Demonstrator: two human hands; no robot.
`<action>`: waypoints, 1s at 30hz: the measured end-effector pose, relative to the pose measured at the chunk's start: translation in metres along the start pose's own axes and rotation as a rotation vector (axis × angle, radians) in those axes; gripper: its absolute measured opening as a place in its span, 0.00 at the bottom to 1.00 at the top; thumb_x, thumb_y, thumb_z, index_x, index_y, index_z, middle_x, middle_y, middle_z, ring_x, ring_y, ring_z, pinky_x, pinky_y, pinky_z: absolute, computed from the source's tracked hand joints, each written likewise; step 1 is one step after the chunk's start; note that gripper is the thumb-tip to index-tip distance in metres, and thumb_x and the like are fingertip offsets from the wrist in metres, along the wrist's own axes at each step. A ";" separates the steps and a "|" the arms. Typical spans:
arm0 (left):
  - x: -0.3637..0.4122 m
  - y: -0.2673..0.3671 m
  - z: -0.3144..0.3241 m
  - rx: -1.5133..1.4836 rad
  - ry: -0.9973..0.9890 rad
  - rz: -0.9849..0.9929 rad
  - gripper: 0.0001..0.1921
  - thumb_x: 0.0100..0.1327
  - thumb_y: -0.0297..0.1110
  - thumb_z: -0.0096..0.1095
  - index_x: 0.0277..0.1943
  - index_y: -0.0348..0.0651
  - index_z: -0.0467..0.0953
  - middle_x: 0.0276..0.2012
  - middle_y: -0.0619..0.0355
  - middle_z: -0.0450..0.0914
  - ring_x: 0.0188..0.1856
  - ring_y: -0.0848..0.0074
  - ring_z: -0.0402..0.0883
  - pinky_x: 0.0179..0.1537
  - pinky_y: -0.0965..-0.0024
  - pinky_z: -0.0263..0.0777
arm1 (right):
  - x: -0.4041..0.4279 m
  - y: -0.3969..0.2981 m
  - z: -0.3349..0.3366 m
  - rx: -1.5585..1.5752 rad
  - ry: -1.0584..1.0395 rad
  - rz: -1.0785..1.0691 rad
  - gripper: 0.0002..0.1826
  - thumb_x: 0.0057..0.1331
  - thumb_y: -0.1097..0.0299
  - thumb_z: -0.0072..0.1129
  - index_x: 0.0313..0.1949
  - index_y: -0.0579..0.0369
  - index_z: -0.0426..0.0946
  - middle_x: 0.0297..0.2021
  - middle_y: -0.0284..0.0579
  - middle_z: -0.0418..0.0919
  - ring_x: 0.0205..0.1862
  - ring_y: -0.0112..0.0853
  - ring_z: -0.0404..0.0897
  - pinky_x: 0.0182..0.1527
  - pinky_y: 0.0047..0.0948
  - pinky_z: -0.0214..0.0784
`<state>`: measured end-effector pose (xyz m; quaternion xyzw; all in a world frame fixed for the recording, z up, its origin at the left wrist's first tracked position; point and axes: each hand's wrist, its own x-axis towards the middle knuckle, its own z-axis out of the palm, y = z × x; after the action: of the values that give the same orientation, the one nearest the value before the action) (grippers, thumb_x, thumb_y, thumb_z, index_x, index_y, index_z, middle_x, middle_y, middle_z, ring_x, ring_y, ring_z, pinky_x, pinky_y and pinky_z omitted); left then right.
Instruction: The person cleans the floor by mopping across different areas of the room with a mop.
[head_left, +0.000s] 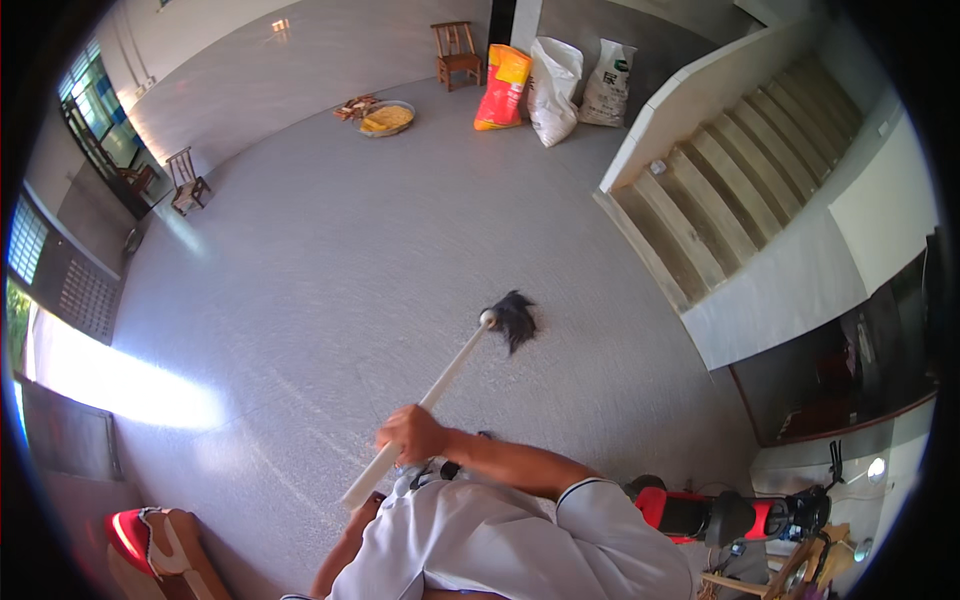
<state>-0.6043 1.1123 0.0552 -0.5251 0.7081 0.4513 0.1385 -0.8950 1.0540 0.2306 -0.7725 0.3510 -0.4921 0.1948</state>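
Observation:
A mop with dark strands (516, 321) and a long white handle (454, 369) slants across the middle of the view. Its strands lie on the grey floor ahead of me. My right hand (414, 435) is wrapped around the handle, nearer its top end. Below that top end is my left hand (367, 510), low at my side. Part of it is hidden by the handle and my shirt, so whether it touches the handle cannot be told.
A concrete staircase (705, 202) rises at right, above a red-and-black scooter (712, 516). Sacks (555, 90), a wooden chair (455, 56) and a basin of yellow food (386, 118) line the far wall. A small chair (186, 180) stands left; a wooden piece (176, 551) lies lower left.

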 end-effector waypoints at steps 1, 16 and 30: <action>0.003 0.004 0.000 0.002 0.004 0.004 0.14 0.52 0.40 0.54 0.39 0.47 0.80 0.37 0.48 0.80 0.41 0.61 0.79 0.41 0.63 0.72 | -0.015 0.021 -0.010 -0.034 -0.030 0.018 0.08 0.46 0.67 0.61 0.18 0.49 0.69 0.13 0.37 0.69 0.17 0.38 0.71 0.22 0.36 0.62; -0.023 -0.039 0.022 -0.183 0.088 -0.104 0.15 0.53 0.40 0.55 0.40 0.44 0.79 0.37 0.45 0.79 0.42 0.57 0.79 0.41 0.59 0.71 | -0.140 0.106 -0.198 0.273 1.584 0.745 0.23 0.61 0.62 0.57 0.52 0.55 0.62 0.47 0.39 0.68 0.50 0.26 0.65 0.53 0.25 0.59; 0.087 0.034 -0.026 0.239 -0.084 0.097 0.14 0.55 0.45 0.53 0.39 0.49 0.79 0.41 0.49 0.79 0.44 0.57 0.77 0.45 0.59 0.71 | -0.123 -0.142 -0.160 -0.289 1.486 0.380 0.06 0.63 0.68 0.44 0.30 0.55 0.63 0.25 0.37 0.64 0.31 0.26 0.64 0.47 0.37 0.63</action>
<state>-0.6627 1.0391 0.0285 -0.4507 0.7748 0.3917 0.2078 -1.0216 1.2478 0.3162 -0.1845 0.5762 -0.7881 -0.1132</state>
